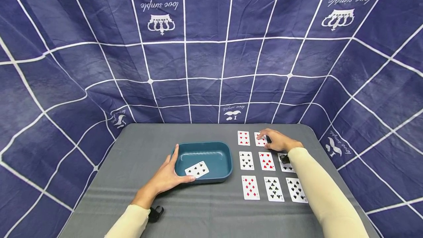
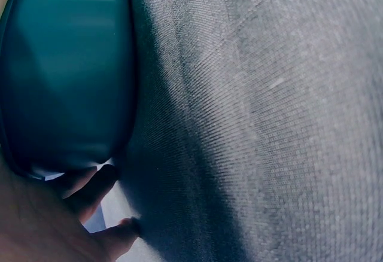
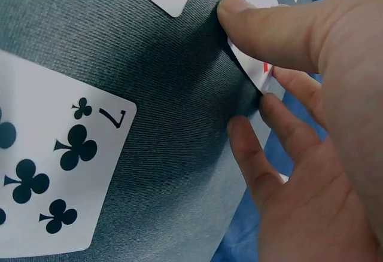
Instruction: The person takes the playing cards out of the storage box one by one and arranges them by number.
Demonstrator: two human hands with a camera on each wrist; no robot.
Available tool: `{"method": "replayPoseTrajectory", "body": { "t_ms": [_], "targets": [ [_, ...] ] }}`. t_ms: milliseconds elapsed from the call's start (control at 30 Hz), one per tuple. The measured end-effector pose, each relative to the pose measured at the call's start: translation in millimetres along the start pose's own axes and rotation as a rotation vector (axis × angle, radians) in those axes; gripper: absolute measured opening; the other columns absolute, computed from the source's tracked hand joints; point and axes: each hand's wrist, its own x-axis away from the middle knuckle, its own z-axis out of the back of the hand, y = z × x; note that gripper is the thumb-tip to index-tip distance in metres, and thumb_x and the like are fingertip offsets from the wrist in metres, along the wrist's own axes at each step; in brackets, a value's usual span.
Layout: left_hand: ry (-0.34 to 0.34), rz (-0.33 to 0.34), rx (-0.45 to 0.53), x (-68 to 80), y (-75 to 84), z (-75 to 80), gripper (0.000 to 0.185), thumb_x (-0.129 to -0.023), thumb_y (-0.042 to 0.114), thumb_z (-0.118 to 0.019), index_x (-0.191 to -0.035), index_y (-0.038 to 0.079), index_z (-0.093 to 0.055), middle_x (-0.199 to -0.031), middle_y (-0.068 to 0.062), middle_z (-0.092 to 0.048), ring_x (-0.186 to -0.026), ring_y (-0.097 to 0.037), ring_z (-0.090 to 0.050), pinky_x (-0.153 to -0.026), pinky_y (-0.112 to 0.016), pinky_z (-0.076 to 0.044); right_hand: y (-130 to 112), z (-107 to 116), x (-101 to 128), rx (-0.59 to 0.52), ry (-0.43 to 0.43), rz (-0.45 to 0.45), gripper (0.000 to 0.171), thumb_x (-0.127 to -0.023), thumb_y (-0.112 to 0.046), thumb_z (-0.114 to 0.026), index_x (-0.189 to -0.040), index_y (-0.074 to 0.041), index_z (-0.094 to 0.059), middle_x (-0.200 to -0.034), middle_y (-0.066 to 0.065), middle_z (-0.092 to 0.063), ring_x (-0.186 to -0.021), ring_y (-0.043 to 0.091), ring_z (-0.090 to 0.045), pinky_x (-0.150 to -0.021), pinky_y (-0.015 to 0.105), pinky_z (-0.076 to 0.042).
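Note:
My left hand (image 1: 165, 175) grips a teal rectangular tray (image 1: 228, 161) at its left end, thumb over the near rim and fingers on the outer side. Inside the tray lies a playing card with black spades (image 1: 197, 169). In the left wrist view, fingers (image 2: 99, 190) show at the end of the tray's outer wall. At the far row of cards, my right hand (image 1: 277, 140) holds a red-pipped playing card (image 1: 260, 143) by its edges. The right wrist view shows the thumb on one side of this card (image 3: 257, 73) and fingertips at its other side.
Left of the held card lies a hearts card (image 1: 243, 138). Nearer are a black-pipped card (image 1: 246, 161), another hearts card (image 1: 267, 161) and a seven of clubs (image 3: 66, 166) partly under the right wrist. Diamonds (image 1: 250, 187), clubs (image 1: 274, 189) and spades (image 1: 296, 190) cards form the nearest row.

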Motion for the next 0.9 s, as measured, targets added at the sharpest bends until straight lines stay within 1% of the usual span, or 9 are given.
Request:
{"method": "replayPoseTrajectory", "body": {
  "t_ms": [133,267,333,467,600,700,767,800,900],
  "targets": [
    [0.002,0.002,-0.001,-0.2,-2.0,-0.2,0.155,-0.082,0.073,-0.099,-0.189,0.033,0.005,-0.187,-0.042,-0.021,-0.166,-0.064,-0.044,-0.127,-0.078,-0.046,-22.1,8.2,1.4,-0.024,-0.011,-0.022,0.038,-0.097,-0.004,-0.086,-0.134,-0.008,-0.079,-0.155,0.034,-0.066,-0.146,0.061,-0.062,-0.122,0.074,-0.049],
    [0.005,0.004,-0.002,-0.3,-2.8,-0.3,0.155,-0.082,0.074,-0.098,-0.189,0.034,0.006,-0.188,-0.040,-0.022,-0.164,-0.062,-0.047,-0.126,-0.077,-0.047,-9.0,1.5,0.3,0.009,0.013,0.009,0.038,-0.097,-0.004,-0.086,-0.134,-0.011,-0.078,-0.153,0.031,-0.068,-0.145,0.052,-0.066,-0.123,0.061,-0.054],
    [0.003,0.008,-0.007,-0.6,-2.5,-0.6,0.155,-0.081,0.075,-0.098,-0.189,0.034,0.006,-0.188,-0.039,-0.023,-0.164,-0.062,-0.048,-0.125,-0.077,-0.048,-10.0,0.7,0.8,0.006,0.017,0.008,0.039,-0.096,-0.004,-0.085,-0.134,-0.010,-0.078,-0.153,0.031,-0.068,-0.145,0.052,-0.066,-0.124,0.062,-0.054],
    [-0.002,0.022,-0.013,-1.0,-3.6,-1.4,0.155,-0.081,0.077,-0.097,-0.189,0.035,0.007,-0.189,-0.038,-0.022,-0.165,-0.062,-0.046,-0.126,-0.078,-0.047,-21.1,2.0,1.4,-0.010,0.003,-0.033,0.040,-0.096,-0.003,-0.083,-0.135,-0.008,-0.078,-0.157,0.035,-0.065,-0.148,0.061,-0.061,-0.125,0.074,-0.048],
    [-0.006,0.031,-0.019,-0.7,-5.0,-2.1,0.155,-0.081,0.078,-0.096,-0.189,0.037,0.008,-0.189,-0.038,-0.021,-0.167,-0.062,-0.044,-0.127,-0.078,-0.046,12.9,-14.5,0.1,0.019,0.036,-0.016,0.039,-0.098,-0.008,-0.084,-0.136,-0.014,-0.078,-0.160,0.029,-0.065,-0.151,0.049,-0.063,-0.129,0.057,-0.051],
    [-0.003,0.028,-0.027,-0.9,-4.6,-2.7,0.156,-0.081,0.078,-0.096,-0.189,0.036,0.009,-0.189,-0.038,-0.022,-0.166,-0.063,-0.045,-0.126,-0.078,-0.046,41.9,-27.1,-0.6,0.039,0.057,0.013,0.042,-0.098,-0.009,-0.084,-0.139,-0.016,-0.077,-0.164,0.024,-0.065,-0.154,0.040,-0.063,-0.132,0.045,-0.049],
    [-0.002,0.027,-0.029,-1.2,-4.1,-2.9,0.156,-0.081,0.078,-0.096,-0.189,0.036,0.009,-0.189,-0.039,-0.022,-0.166,-0.063,-0.045,-0.126,-0.079,-0.046,35.9,-22.9,0.3,0.030,0.044,0.005,0.044,-0.099,-0.011,-0.085,-0.141,-0.015,-0.077,-0.166,0.026,-0.064,-0.156,0.042,-0.062,-0.133,0.051,-0.048],
    [-0.001,0.026,-0.027,-1.5,-3.8,-3.0,0.156,-0.081,0.078,-0.096,-0.189,0.036,0.009,-0.189,-0.039,-0.022,-0.166,-0.063,-0.045,-0.127,-0.079,-0.046,35.5,-23.0,1.4,0.036,0.055,0.004,0.046,-0.097,-0.009,-0.085,-0.142,-0.014,-0.077,-0.163,0.027,-0.064,-0.154,0.043,-0.063,-0.132,0.049,-0.048],
    [0.001,0.024,-0.019,-2.1,-2.7,-2.6,0.156,-0.081,0.079,-0.096,-0.189,0.036,0.007,-0.188,-0.041,-0.020,-0.167,-0.065,-0.042,-0.127,-0.080,-0.044,1.1,-8.3,4.3,0.023,0.052,-0.027,0.052,-0.092,-0.006,-0.087,-0.142,-0.007,-0.076,-0.158,0.035,-0.064,-0.150,0.055,-0.062,-0.128,0.063,-0.050]
  ]
}}
